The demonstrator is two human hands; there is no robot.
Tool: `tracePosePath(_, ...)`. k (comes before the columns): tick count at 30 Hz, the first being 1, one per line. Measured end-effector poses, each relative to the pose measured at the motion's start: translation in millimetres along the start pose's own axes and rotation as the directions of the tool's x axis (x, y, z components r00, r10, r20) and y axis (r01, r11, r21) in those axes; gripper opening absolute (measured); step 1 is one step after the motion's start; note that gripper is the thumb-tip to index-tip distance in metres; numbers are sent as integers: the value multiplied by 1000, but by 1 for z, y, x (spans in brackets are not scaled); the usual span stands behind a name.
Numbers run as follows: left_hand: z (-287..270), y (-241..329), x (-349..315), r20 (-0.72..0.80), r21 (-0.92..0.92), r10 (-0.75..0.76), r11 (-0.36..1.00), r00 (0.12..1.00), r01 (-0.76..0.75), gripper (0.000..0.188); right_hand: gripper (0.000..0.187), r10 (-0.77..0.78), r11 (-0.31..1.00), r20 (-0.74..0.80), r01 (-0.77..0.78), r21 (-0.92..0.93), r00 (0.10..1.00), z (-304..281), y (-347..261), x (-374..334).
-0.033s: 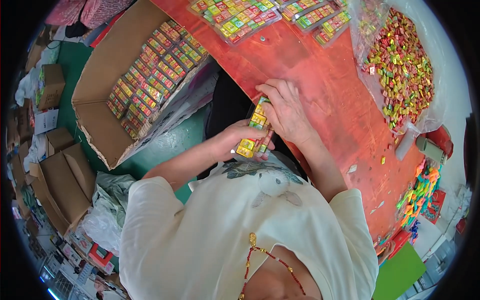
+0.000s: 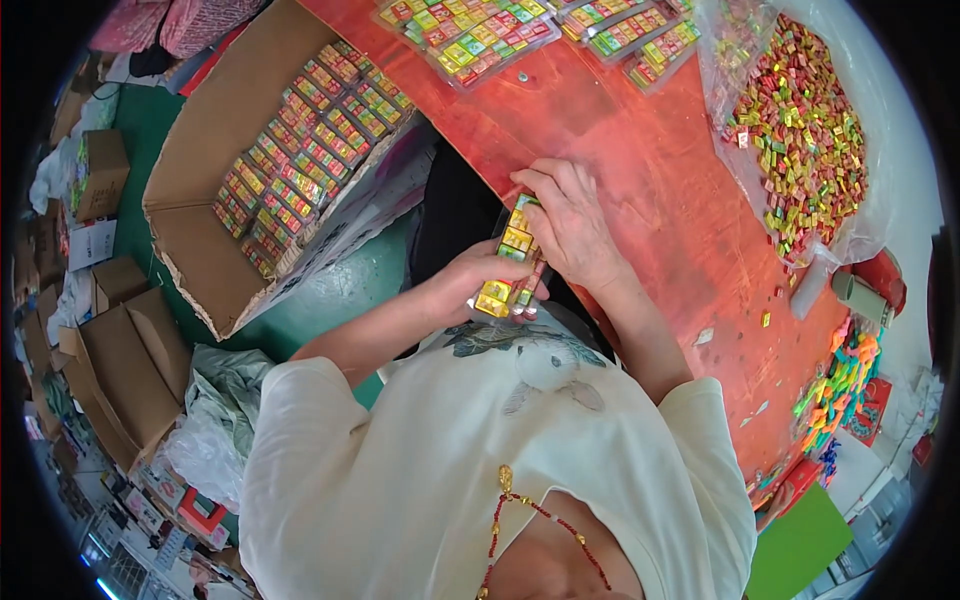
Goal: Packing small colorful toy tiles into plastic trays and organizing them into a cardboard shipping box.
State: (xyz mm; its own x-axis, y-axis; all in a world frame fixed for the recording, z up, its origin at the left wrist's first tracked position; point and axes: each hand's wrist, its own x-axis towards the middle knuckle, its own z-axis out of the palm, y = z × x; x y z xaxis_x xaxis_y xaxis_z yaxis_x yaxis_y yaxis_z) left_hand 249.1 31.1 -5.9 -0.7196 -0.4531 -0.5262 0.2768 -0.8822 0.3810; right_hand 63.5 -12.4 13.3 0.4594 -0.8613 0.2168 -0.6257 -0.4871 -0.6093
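My left hand [image 2: 462,284] is closed round the lower end of a clear plastic tray [image 2: 492,300] filled with small yellow, red and green blocks, its thumb lying across the top. The tray is tilted and held over my lap, at the edge of the red table. My right hand [image 2: 575,225] has its fingers bent over the tray's upper right side, and they cover part of the blocks there. What lies under the right fingertips is hidden. A large clear bag [image 2: 885,215] of loose blocks [image 2: 815,140] in the same colours lies at the far right.
Left of the table [image 2: 640,190] stands an open cardboard box [image 2: 185,165] holding many filled trays [image 2: 310,140]. More filled trays [image 2: 490,40] lie at the table's far edge. A grey-green roll [image 2: 862,298] and colourful small pieces [image 2: 838,395] sit at right. Cartons [image 2: 130,365] stand at left.
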Motion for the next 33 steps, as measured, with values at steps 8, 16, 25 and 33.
tracePosePath(8,5,-29,-24,-76,31,180,984,981,-178,30,23,338,757,-128,-189,626,932,14,-30,-6)
tracePosePath(16,3,-69,-36,-175,355,485,843,857,-404,76,27,153,787,104,-185,589,983,39,-61,-7)
tracePosePath(25,-39,30,-97,-438,105,619,756,653,-646,71,44,6,945,31,-16,325,999,26,-78,59)
tracePosePath(33,-283,177,-99,-738,268,615,645,277,-716,45,41,90,996,-85,-90,12,992,32,-25,46)
